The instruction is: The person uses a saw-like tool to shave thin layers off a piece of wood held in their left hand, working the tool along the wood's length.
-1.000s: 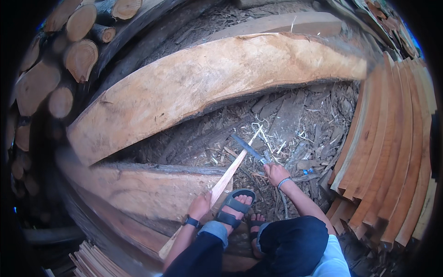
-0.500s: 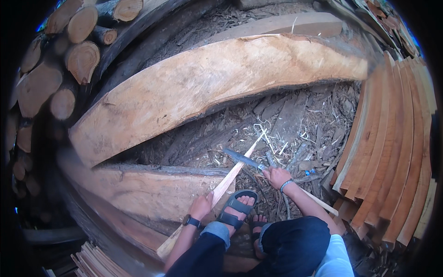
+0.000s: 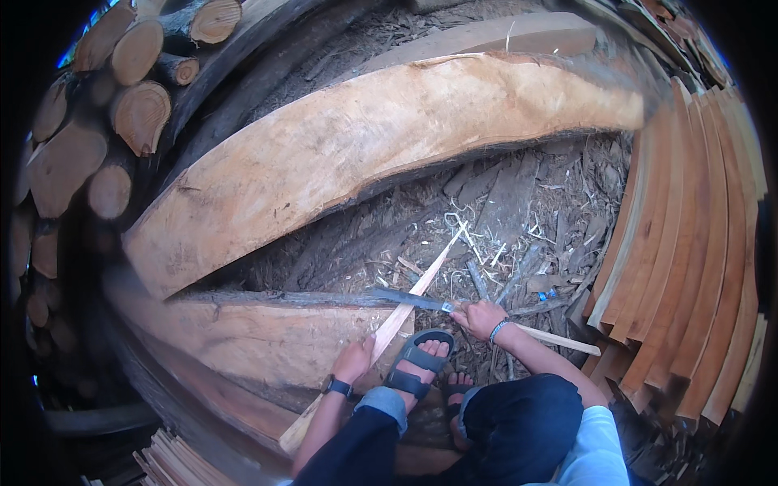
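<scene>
My left hand (image 3: 354, 359) is closed round a long pale wooden strip (image 3: 438, 265). The strip slants away from beside my left forearm to a narrow tip on the littered ground. In my right hand (image 3: 480, 318) is a long-handled knife (image 3: 431, 304), its fingers wrapped round the handle near the blade. The grey blade lies across the strip, a little beyond my left hand. Its pale handle runs back under my right wrist and out to the right. My sandalled foot (image 3: 421, 364) is close beside the strip.
A thick curved slab (image 3: 356, 146) spans the far side. Another slab (image 3: 275, 340) lies at the left. Cut logs (image 3: 138, 53) are piled at the far left, and stacked boards (image 3: 673, 243) stand at the right. Curled shavings (image 3: 486, 247) and bark litter the ground.
My right hand has drawn slightly left and nearer, so the knife blade has moved down the strip toward my left hand. My left hand keeps its hold in about the same place.
</scene>
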{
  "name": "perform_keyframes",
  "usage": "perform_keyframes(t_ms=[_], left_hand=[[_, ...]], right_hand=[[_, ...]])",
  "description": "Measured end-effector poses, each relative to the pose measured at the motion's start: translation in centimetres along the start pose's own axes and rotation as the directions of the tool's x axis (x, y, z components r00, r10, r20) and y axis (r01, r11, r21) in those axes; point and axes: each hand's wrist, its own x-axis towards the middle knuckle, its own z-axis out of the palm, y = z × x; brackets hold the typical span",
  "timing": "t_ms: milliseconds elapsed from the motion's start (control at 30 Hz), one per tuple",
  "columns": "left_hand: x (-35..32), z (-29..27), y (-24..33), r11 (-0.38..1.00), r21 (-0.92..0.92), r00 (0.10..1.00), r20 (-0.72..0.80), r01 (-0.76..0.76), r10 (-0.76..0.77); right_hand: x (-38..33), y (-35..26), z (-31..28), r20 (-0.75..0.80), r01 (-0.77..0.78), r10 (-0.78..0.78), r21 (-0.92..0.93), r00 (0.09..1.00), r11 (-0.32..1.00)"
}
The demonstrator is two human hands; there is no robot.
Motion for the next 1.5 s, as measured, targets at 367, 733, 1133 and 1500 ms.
perform_keyframes(t_ms=[367,733,1133,1500], left_hand=[[0.5,0.4,0.5,0.999,-0.049,0.999,0.033,0.023,-0.021],[-0.5,0.0,2.3,0.984,-0.162,0.997,-0.032,-0.079,0.075],[-0.2,0.3,0.3,0.997,-0.072,1.000,-0.005,-0.021,0.021],[-0.3,0.4,1.7,0.998,-0.056,0.999,-0.032,0.029,-0.031]], right_hand=[[2.9,3.6,-0.4,0.001,-0.206,0.210,0.199,0.978,0.958],[0.1,0.3,4.0,-0.150,-0.021,0.045,0.157,0.988,0.987],[0.4,-1.2,-0.7,0.107,-0.005,0.012,-0.068,0.994,0.998],[-0.3,-1.8,1.8,0.032,-0.005,0.008,-0.071,0.999,0.997]])
